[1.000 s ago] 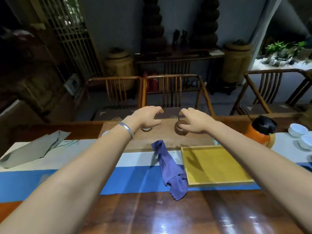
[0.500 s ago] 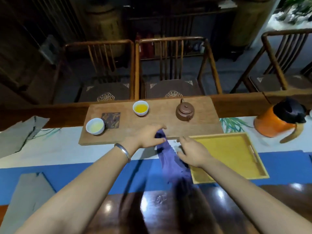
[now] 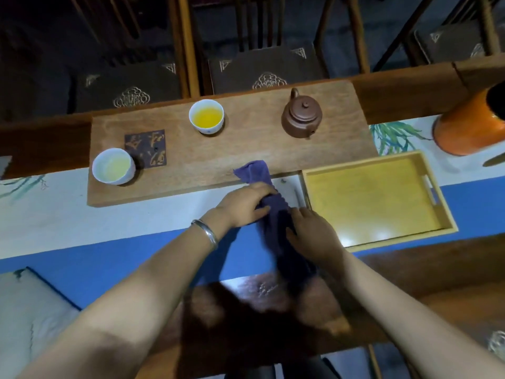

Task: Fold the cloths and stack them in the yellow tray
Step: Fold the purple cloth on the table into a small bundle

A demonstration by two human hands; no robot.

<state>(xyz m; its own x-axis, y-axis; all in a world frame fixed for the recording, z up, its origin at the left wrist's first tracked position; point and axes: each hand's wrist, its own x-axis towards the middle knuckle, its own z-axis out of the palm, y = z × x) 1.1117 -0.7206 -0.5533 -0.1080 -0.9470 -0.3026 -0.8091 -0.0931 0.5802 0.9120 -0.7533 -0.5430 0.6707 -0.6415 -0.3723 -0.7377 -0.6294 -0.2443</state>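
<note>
A crumpled purple cloth (image 3: pixel 276 214) lies in a long strip from the wooden board's front edge down toward the table's near edge. My left hand (image 3: pixel 243 205) grips its upper part from the left, fingers wrapped over it. On the cloth's right side my right hand (image 3: pixel 314 236) is closed on its middle. The yellow tray (image 3: pixel 442 214) sits just right of my hands with nothing in it. A grey cloth (image 3: pixel 30 318) lies flat at the lower left.
A wooden board (image 3: pixel 246 149) behind the hands holds two white cups (image 3: pixel 206 116) (image 3: pixel 113 166) of tea, a dark coaster (image 3: pixel 144 148) and a brown clay teapot (image 3: pixel 302 117). An orange kettle (image 3: pixel 470 127) stands at the far right. Wooden chairs line the far side.
My hands came back from the teapot area down to the purple cloth and took hold of it. The view tilted downward toward the table.
</note>
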